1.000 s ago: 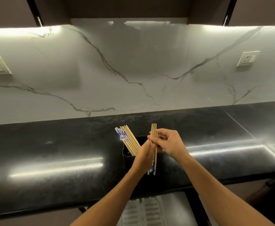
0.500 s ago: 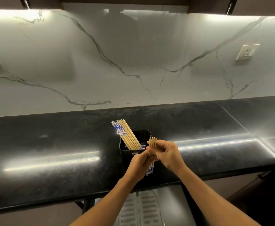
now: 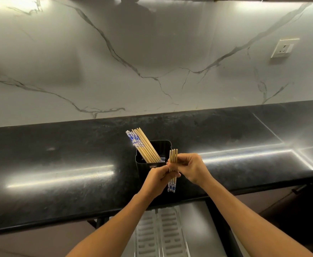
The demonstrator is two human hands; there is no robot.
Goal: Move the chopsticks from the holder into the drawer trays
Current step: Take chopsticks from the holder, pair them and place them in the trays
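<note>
A white veined marble wall [image 3: 152,52] is seen across the upper half of the view, with a socket plate [image 3: 283,48] set in it at the right. Below it, a glossy black countertop [image 3: 59,164] is spread from edge to edge. Under the counter's front edge, an open drawer is seen with slotted drawer trays [image 3: 163,232] between the two forearms.

A black holder [image 3: 163,147] is stood on the counter near its middle. A bundle of remaining chopsticks [image 3: 142,145] is kept in it, leaned toward the upper left, with some blue-patterned ends raised.

The two hands are brought together just in front of the holder's near right corner. The held chopsticks [image 3: 173,158], a small bundle, are clasped between them. The left hand [image 3: 157,180] is wrapped around the bundle's middle from the lower left, and the right hand [image 3: 192,167] is pinched onto it from the right, slightly higher. The bundle's long axis is kept nearly upright: the plain wooden ends are pointed up above the fingers, and the blue-patterned ends are pointed down toward the counter's front edge, above the drawer.
</note>
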